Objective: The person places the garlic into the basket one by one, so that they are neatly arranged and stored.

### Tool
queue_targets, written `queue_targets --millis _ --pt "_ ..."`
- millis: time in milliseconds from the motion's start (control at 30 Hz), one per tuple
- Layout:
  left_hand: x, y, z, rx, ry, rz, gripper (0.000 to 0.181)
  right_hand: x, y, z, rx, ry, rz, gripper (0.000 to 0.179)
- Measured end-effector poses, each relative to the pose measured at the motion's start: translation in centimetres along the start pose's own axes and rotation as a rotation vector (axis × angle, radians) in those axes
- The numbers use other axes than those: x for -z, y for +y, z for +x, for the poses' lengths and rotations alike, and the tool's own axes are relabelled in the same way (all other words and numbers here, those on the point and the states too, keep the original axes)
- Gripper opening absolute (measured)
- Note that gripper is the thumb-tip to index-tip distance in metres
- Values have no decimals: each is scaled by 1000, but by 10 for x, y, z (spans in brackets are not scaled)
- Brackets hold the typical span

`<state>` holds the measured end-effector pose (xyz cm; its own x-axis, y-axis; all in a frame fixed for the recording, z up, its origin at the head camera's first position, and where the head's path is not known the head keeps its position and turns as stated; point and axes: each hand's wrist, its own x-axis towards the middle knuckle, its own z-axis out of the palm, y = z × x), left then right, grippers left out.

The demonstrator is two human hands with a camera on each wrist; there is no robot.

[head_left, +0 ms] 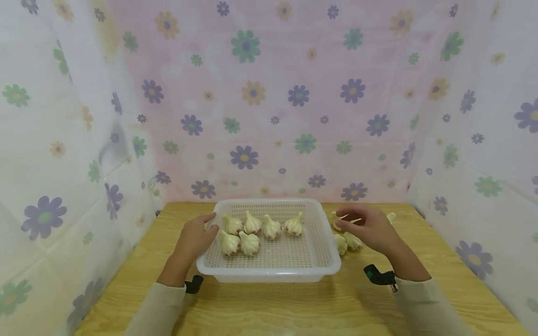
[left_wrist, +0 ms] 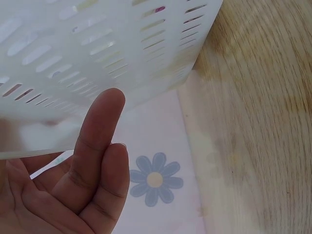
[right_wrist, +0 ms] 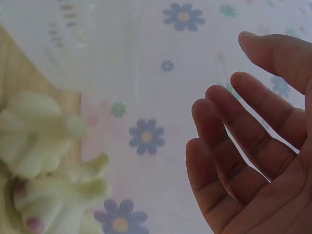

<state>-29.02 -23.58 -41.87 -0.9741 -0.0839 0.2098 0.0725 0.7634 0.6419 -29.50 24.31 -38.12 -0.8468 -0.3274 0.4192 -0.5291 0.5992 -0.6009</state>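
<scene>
A white plastic basket with slotted walls stands mid-table, several garlic bulbs in its left and back part. At its left side, my left hand holds the rim, thumb over the edge. From below, the left wrist view shows fingers of that hand against the outer wall under the rim. My right hand hovers over loose garlic bulbs right of the basket, fingers relaxed and apart, nothing in them. In the right wrist view two garlic bulbs lie beside the basket, away from the fingertips.
The wooden table reaches back to a pink flowered cloth, and flowered cloth also hangs at both sides. One more garlic bulb shows partly behind the right hand. Dark wrist cameras sit at the cuffs.
</scene>
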Motion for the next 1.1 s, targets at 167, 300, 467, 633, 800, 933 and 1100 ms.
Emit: queue_targets --millis 167,300,467,633,800,933,1100 --pt "1 -1 1 -21 6 13 53 10 16 -9 -50 0 -52 31" --pt "2 0 2 -29 9 18 54 16 29 -13 -87 -2 -91 33" --pt "2 -1 2 -24 9 14 54 19 51 -16 -181 -17 -86 46" --pt "1 -2 1 -22 0 15 53 16 72 -19 -248 -63 -112 58" --pt "1 -1 1 -12 4 13 54 14 83 -20 -260 -71 -130 59" --pt "1 0 2 -13 9 6 54 14 89 -21 -273 -88 -146 59" --pt "1 -2 1 -13 -1 7 54 10 94 -23 -293 -127 -137 62"
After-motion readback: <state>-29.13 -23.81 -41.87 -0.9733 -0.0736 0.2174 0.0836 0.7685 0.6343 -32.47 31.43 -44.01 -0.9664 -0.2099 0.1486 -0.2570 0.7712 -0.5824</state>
